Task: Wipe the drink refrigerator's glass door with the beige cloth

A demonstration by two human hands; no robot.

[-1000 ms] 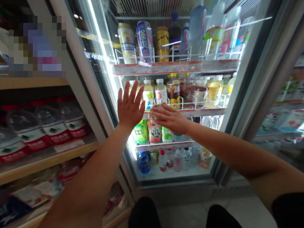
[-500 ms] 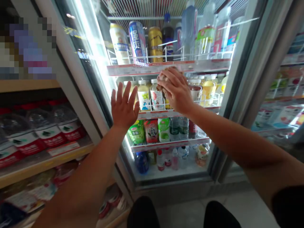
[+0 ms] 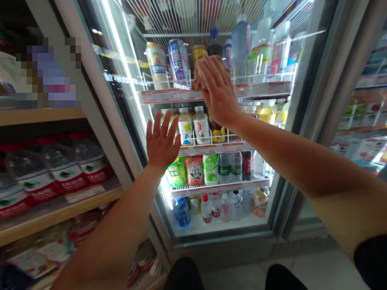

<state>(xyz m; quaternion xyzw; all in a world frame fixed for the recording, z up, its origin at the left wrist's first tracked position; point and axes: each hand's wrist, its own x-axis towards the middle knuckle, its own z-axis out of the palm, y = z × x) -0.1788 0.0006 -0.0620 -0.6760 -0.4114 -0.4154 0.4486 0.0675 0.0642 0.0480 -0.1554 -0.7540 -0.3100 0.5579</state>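
Glass door (image 3: 189,112) fronts lit drink shelves (image 3: 220,187) — right hand (image 3: 219,92) against it.

Left of our left hand (image 3: 163,141) we see a wooden shelf board (image 3: 42,118) and, under it, clear bottles with red-and-white labels (image 3: 65,173). Between our hands stands a white-capped drink (image 3: 201,125). Just left of our right hand (image 3: 220,92) is a blue-and-silver can (image 3: 178,60); to its right, a tall green-labelled bottle (image 3: 260,58). Below our right hand we find a red pack (image 3: 194,171), then a blue bottle (image 3: 182,212) and a small red-capped bottle (image 3: 206,210). Far right of both, blurred drinks (image 3: 371,106) line neighbouring shelves.
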